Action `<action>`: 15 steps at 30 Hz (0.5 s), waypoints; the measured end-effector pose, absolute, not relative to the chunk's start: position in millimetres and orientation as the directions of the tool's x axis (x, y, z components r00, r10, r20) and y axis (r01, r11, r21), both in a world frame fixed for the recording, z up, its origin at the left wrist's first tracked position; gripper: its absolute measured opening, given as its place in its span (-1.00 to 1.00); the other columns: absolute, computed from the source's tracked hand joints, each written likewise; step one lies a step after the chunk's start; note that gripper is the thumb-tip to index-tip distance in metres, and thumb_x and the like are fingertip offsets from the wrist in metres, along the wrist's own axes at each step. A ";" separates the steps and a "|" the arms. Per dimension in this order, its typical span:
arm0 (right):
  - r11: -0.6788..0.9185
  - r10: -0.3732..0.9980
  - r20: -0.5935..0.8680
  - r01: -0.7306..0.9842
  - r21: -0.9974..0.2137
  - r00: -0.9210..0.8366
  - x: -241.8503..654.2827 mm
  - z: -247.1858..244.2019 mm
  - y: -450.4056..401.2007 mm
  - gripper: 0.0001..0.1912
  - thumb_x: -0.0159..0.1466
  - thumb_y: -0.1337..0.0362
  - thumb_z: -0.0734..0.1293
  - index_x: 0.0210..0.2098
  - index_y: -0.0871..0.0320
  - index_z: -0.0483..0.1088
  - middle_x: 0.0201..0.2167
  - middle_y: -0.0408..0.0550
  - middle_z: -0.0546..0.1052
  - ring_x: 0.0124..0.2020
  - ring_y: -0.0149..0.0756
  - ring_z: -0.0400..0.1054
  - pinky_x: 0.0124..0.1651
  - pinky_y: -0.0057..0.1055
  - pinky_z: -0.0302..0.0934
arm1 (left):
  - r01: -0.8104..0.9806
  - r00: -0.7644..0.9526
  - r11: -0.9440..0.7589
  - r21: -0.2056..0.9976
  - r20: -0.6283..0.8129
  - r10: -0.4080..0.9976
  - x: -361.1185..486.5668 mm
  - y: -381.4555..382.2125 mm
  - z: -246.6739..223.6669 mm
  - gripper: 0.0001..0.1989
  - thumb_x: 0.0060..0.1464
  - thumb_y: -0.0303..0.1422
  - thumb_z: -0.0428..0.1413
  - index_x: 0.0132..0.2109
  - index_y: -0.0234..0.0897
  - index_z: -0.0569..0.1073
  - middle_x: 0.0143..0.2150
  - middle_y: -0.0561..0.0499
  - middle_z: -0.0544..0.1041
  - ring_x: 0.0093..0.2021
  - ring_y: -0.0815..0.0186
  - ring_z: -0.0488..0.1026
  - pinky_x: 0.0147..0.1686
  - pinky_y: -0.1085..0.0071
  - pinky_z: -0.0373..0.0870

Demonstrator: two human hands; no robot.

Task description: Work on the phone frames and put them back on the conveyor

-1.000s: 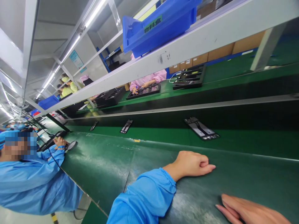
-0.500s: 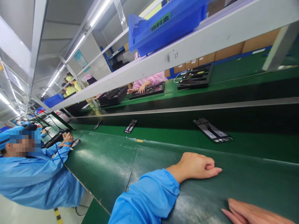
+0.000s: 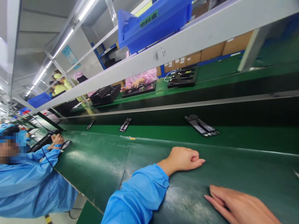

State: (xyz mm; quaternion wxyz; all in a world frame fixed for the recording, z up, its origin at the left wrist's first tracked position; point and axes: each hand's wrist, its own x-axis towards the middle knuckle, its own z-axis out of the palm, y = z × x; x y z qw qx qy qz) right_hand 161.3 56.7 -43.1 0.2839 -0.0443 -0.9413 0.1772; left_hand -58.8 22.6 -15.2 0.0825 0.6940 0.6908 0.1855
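Observation:
My left hand [image 3: 183,159], in a blue elasticated sleeve [image 3: 140,189], rests on the green tabletop [image 3: 93,158]. Its fingers are curled into a loose fist, and nothing shows in them. To the lower right, my right hand [image 3: 240,202] lies low over the table with its fingers stretched out together and the thumb slightly apart, holding nothing visible. Beyond my left hand, a flat black-framed part with pale panels [image 3: 201,126] lies on the green strip along the table's far side. Two similar flat parts, a nearer one [image 3: 125,124] and a farther one [image 3: 90,124], lie farther left.
On the left a co-worker in a blue smock [image 3: 35,183] works at the same table. A white shelf rail [image 3: 201,43] crosses above, carrying a blue bin [image 3: 154,25]. Behind it, black trays [image 3: 183,76] stand on another green bench, where a person in pink [image 3: 147,76] works.
The view has shifted, so most of the scene sits farther left. More of my right hand shows now. My left hand keeps its curled pose on the table.

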 end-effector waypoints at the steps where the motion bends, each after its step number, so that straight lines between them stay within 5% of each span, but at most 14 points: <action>1: 0.929 0.195 0.493 -0.002 -0.370 -0.848 161.1 -39.2 56.7 -0.65 0.41 0.19 0.25 -0.50 0.03 0.12 -0.67 -0.26 0.33 -0.70 -0.36 0.27 -0.58 -0.39 0.00 | 0.928 -0.028 -0.038 0.369 0.171 0.985 -60.4 23.0 -15.9 -0.57 0.25 -0.17 0.19 -0.51 -0.20 0.24 -0.51 0.13 0.42 -0.43 0.39 0.37 -0.47 0.41 0.08; 6: 0.896 0.255 0.328 0.095 -0.434 -0.910 160.4 -31.7 59.5 -0.64 0.44 0.20 0.22 -0.49 0.06 0.10 -0.63 -0.24 0.36 -0.63 -0.36 0.29 -0.47 -0.41 0.00 | 0.924 -0.187 0.051 0.379 0.332 0.925 -94.6 25.5 -9.1 -0.67 0.25 -0.22 0.18 -0.46 -0.19 0.34 -0.40 0.03 0.46 -0.27 0.30 0.43 -0.20 0.40 0.32; 11: 0.864 0.289 0.243 0.143 -0.482 -0.926 159.4 -29.0 61.7 -0.67 0.43 0.24 0.23 -0.48 0.07 0.11 -0.58 -0.22 0.40 -0.56 -0.34 0.32 -0.40 -0.39 -0.03 | 0.855 -0.464 0.303 0.420 0.362 0.809 -184.3 16.9 16.4 -0.86 0.30 -0.29 0.09 -0.12 -0.24 0.48 -0.04 -0.14 0.50 0.03 0.16 0.44 0.11 0.23 0.35; 15: 0.838 0.323 0.216 0.172 -0.518 -0.922 157.4 -29.2 63.8 -0.68 0.41 0.25 0.23 -0.47 0.07 0.12 -0.57 -0.21 0.41 -0.55 -0.33 0.32 -0.39 -0.38 -0.07 | 0.702 -0.703 0.576 0.420 0.282 0.653 -259.1 -13.6 44.7 -0.69 0.23 -0.30 0.21 0.07 -0.33 0.49 0.22 -0.28 0.42 0.31 -0.02 0.31 0.32 0.02 0.21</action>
